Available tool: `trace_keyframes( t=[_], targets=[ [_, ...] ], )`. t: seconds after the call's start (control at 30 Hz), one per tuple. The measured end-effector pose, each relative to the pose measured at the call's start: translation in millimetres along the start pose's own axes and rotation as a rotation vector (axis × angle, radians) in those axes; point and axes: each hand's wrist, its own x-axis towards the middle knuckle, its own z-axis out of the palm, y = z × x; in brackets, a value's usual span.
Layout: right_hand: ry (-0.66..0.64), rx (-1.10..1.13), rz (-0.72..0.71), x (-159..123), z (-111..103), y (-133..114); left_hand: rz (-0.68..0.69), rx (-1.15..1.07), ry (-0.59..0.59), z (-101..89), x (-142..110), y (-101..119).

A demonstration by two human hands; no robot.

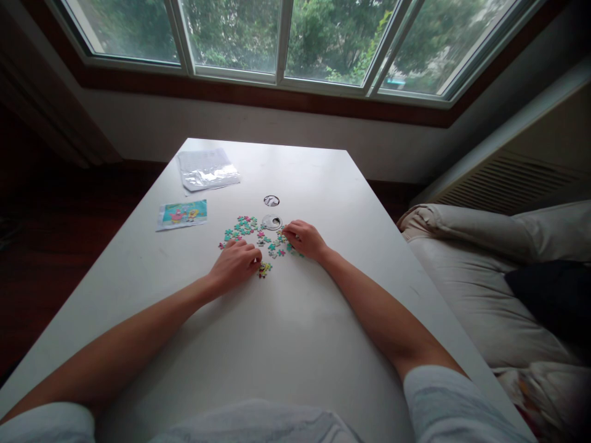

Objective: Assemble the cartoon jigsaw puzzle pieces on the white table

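Small jigsaw puzzle pieces (240, 227), mostly green with some pink, lie loose on the white table (295, 344) in front of me. My left hand (236, 261) rests at their near left side with its fingers curled. Its fingertips are at the edge of a small yellowish cluster of puzzle pieces (265, 269); whether they grip anything is hidden. Across the pile, my right hand (305, 237) has its fingers pinched together over the right-hand pieces (277, 249), with what seems to be a yellowish piece at the tips.
Beyond the pieces are a round silvery tin-like object (272, 222) and a dark-rimmed disc (271, 200). A cartoon picture card (184, 213) and a clear plastic bag (207, 169) lie on the left. A pale sofa (466, 283) stands right of the table; the window (281, 43) is ahead.
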Motion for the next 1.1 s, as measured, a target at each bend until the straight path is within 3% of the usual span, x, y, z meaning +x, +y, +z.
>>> trace_keyframes(
  t=[0.17,0.47,0.73,0.93,1.1],
  targets=[
    [0.022,0.003,0.026,0,-2,6,-0.036,0.024,0.087,0.6,2,-6],
    [0.060,0.026,0.059,-2,-7,17,-0.050,0.024,0.105,2.8,2,-15],
    [-0.102,-0.037,-0.056,0,-6,12,-0.043,0.049,0.128,5.3,1,-19],
    [-0.189,-0.094,-0.032,1,-6,11,-0.013,0.029,0.144,9.9,1,-22],
    [-0.225,-0.102,0.031,3,-9,4,0.090,0.016,0.126,10.6,3,-20]
  ],
)
